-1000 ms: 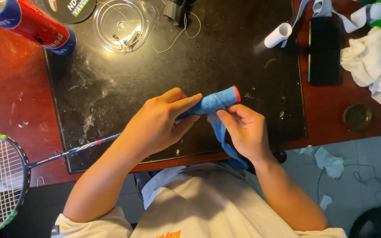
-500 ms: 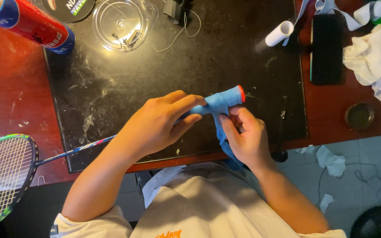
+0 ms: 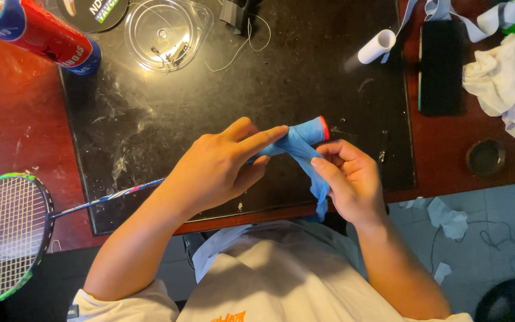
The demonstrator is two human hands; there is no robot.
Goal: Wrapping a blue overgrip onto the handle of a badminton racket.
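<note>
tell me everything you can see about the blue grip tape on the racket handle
The blue grip tape looks like soft, matte, slightly wrinkled tape wound around the racket's handle, ending near a red butt cap. A loose tail hangs down past the desk edge. The left hand clasps the wrapped handle; the right hand pinches the tail.

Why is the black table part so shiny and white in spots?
In the head view, light from above glares off the glossy black desk mat, showing dust and smears; the clear plastic lid glints too; the hands cast soft shadows; the racket head at the edge looks slightly blurred.
</note>
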